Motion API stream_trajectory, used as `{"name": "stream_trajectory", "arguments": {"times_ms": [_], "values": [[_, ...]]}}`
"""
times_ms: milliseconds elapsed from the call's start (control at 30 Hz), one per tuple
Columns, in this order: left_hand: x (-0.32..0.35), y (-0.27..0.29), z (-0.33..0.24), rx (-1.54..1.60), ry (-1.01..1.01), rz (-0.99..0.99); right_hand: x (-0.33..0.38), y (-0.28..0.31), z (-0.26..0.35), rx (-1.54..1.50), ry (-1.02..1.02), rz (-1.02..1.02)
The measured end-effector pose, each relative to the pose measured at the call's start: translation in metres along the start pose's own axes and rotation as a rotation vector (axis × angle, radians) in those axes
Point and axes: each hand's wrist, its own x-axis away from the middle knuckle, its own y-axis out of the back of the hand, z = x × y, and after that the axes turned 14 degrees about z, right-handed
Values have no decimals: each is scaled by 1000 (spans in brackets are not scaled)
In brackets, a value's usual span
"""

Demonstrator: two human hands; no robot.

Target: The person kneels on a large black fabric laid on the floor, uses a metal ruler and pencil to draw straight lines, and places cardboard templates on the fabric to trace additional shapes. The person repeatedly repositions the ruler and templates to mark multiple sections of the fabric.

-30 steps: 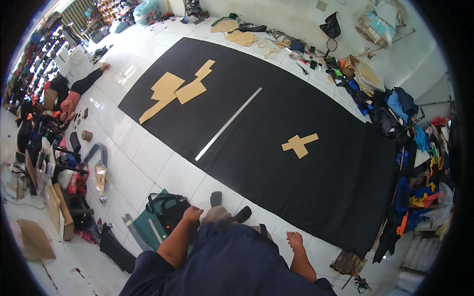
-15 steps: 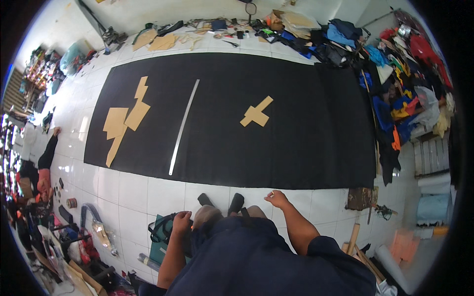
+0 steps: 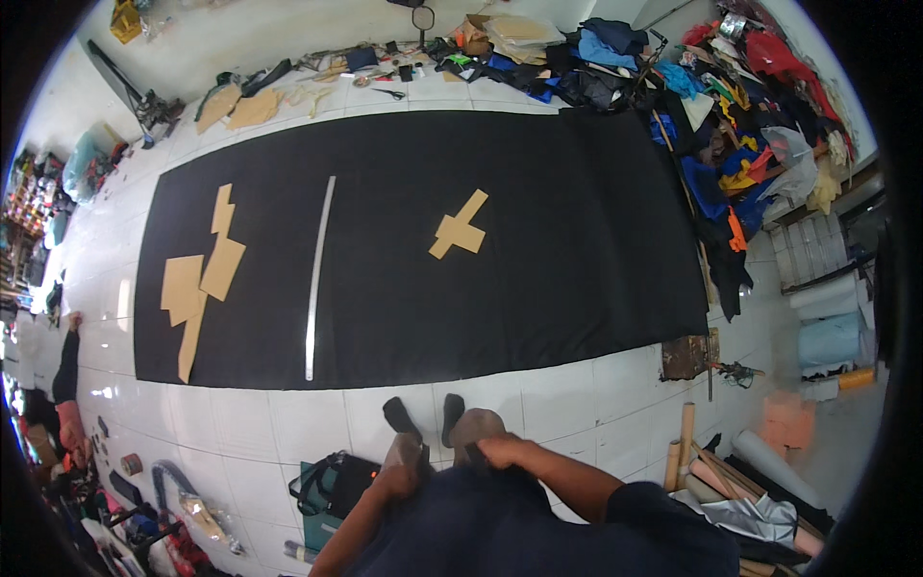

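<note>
My left hand (image 3: 392, 481) is low beside my left thigh, its fingers mostly hidden against my leg. In front of my right thigh my right hand (image 3: 497, 450) is curled closed; what it grips, if anything, I cannot make out. Beyond my feet a large black cloth (image 3: 567, 260) covers the tiled floor, and neither hand touches it. A long metal ruler (image 3: 320, 279) lies across the cloth. To its left are several tan cardboard pattern pieces (image 3: 223, 269), partly touching or overlapping. Another tan cross-shaped piece or group (image 3: 459, 231) lies right of the ruler.
Scissors (image 3: 392, 93) and card scraps (image 3: 255, 109) lie past the far edge. A heap of coloured fabric (image 3: 731, 144) fills the far right. Near right are cardboard tubes (image 3: 686, 433) and rolls; a dark green bag (image 3: 332, 486) sits near left. Another person (image 3: 69, 385) is at far left.
Both hands have come in toward my thighs; the right one has moved left from beside the cloth's near edge. My view has shifted, while the ruler and card pieces keep their layout.
</note>
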Motion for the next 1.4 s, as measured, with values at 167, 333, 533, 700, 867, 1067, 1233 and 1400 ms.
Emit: {"name": "stream_trajectory", "arguments": {"times_ms": [167,333,533,700,867,1067,1233,1400], "values": [[37,-17,-3,252,-33,160,1,-47,-11,-371,297,514],[9,-30,-10,497,21,218,-97,-111,-62,-314,696,873],[-162,-5,19,447,13,327,-357,-59,-208,-225,418,362],[-270,117,123,233,238,-832,-477,231,-322,-142,72,-331],[-229,111,178,1074,36,-970,-532,387,-393,-17,-195,-1008],[-210,81,156,673,478,-685,-599,465,-394,187,-364,-1246],[-209,58,149,602,586,-835,-600,480,-417,302,-483,-1125],[-215,42,141,582,571,-853,-591,475,-421,347,-454,-1160]]}}
